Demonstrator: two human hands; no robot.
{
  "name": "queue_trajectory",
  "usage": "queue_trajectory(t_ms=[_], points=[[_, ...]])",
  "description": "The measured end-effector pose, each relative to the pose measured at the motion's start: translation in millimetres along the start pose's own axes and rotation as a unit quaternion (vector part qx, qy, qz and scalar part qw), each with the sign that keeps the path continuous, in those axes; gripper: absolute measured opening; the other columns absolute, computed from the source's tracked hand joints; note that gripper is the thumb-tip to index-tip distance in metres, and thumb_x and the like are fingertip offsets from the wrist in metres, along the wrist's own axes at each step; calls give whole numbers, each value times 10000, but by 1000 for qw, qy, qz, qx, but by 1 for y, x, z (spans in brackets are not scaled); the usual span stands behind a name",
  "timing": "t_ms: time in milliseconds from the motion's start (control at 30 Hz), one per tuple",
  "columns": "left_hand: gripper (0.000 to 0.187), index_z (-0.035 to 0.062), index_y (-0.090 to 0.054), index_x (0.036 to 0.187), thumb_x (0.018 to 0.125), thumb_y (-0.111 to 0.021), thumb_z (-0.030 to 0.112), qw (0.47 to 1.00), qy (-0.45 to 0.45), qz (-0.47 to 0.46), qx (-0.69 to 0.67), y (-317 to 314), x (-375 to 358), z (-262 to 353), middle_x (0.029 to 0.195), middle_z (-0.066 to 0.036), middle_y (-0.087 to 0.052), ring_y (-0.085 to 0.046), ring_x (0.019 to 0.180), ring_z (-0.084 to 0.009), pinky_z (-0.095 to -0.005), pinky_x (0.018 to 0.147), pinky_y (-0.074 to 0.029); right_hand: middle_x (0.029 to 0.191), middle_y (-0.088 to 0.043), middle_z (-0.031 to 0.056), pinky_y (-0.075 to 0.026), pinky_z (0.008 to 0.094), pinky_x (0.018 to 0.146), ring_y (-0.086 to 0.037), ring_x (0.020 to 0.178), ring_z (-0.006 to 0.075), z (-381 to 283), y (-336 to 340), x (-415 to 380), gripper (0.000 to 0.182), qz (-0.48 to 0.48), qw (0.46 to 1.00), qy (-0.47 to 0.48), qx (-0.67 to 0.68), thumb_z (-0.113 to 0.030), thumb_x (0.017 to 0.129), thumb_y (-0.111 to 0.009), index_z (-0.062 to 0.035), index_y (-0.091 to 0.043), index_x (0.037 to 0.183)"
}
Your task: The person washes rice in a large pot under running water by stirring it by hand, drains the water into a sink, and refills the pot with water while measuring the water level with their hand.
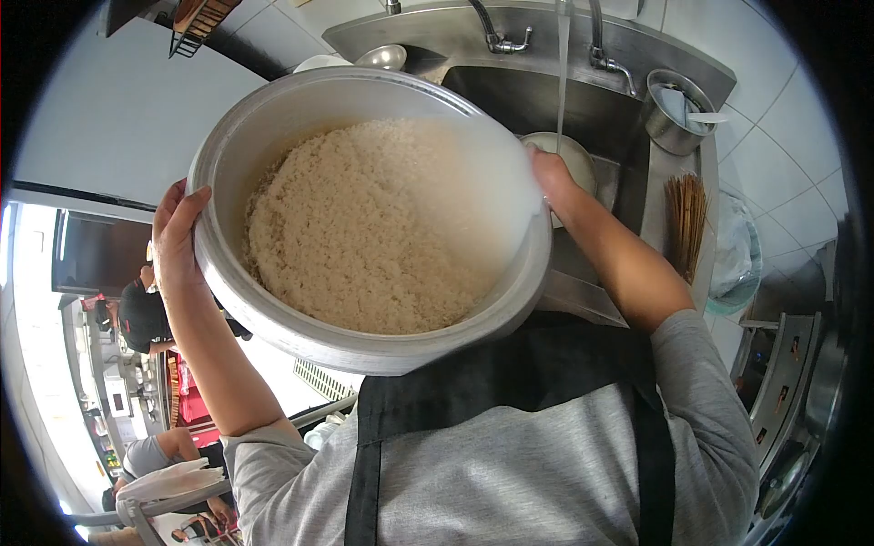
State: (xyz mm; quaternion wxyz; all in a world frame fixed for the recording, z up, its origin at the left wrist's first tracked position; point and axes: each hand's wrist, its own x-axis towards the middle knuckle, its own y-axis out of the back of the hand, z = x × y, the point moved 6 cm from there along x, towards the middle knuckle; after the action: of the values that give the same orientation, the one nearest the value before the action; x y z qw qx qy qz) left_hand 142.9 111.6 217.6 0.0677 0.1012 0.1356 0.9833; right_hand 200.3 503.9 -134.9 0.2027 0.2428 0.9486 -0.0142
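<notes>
A large metal pot (369, 353) is held up in front of my body, tilted down to the right toward the sink. White rice (355, 227) is heaped inside it, and cloudy water (487, 187) gathers at the lower right, up at the rim. My left hand (177, 232) grips the left rim, thumb over the top edge. On the opposite side my right hand (553, 182) is closed on the rim, its fingers partly hidden. Just beyond that hand, a pale round bowl (575, 162) sits in the sink under running water (564, 82).
The steel sink (501, 86) has several faucets along its back. To its right are a metal container (672, 136) with utensils, a bundle of thin sticks (685, 223) and a clear plastic tub (736, 259). Other people (141, 309) are at the far left.
</notes>
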Motion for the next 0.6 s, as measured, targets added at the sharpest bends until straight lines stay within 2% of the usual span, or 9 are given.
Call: queue_trajectory(t_ms=[67, 267, 367, 467, 567, 600], points=[[387, -64, -529, 1076, 756, -661, 107, 1000, 1, 0, 5, 0, 0, 1, 913, -126, -628, -615, 795, -174, -263, 750, -481, 914, -633, 154, -469, 376, 752, -602, 782, 226, 11, -3, 12, 508, -9, 999, 24, 34, -376, 977, -346, 67, -591, 1015], [391, -66, -527, 1084, 764, -660, 115, 1000, 1, 2, 5, -4, -1, 2, 919, -127, -631, -616, 793, -170, -260, 750, -480, 931, -624, 149, -465, 367, 737, -590, 779, 219, 21, -6, 19, 428, -8, 987, -37, 155, -339, 974, -379, 35, -574, 1045], [388, -65, -526, 1085, 768, -657, 116, 1000, 1, 2, 12, -7, -4, 7, 922, -128, -632, -616, 793, -168, -258, 750, -479, 913, -625, 137, -462, 369, 749, -587, 794, 220, 17, -10, 10, 404, -12, 972, -62, 226, -333, 975, -377, 10, -586, 1014], [386, -66, -527, 1083, 769, -656, 118, 1000, 0, -4, 13, -10, -4, 9, 919, -128, -632, -616, 792, -168, -256, 747, -478, 912, -627, 130, -471, 360, 720, -588, 774, 216, 22, -10, 19, 327, -23, 972, -37, 231, -272, 971, -389, -14, -589, 998], [385, -67, -528, 1080, 769, -656, 122, 1000, -3, -8, 13, -11, -3, 9, 915, -128, -631, -616, 792, -171, -253, 743, -477, 917, -631, 117, -485, 336, 698, -596, 775, 200, 15, -10, 19, 248, -51, 980, 43, 186, -176, 953, -402, -29, -590, 1022], [385, -67, -529, 1079, 769, -656, 124, 1000, -4, -8, 14, -11, -2, 10, 914, -128, -631, -615, 791, -172, -253, 742, -477, 942, -633, 115, -484, 330, 728, -599, 804, 202, 10, -11, 13, 249, -52, 975, 43, 214, -155, 949, -398, -26, -587, 1047]])
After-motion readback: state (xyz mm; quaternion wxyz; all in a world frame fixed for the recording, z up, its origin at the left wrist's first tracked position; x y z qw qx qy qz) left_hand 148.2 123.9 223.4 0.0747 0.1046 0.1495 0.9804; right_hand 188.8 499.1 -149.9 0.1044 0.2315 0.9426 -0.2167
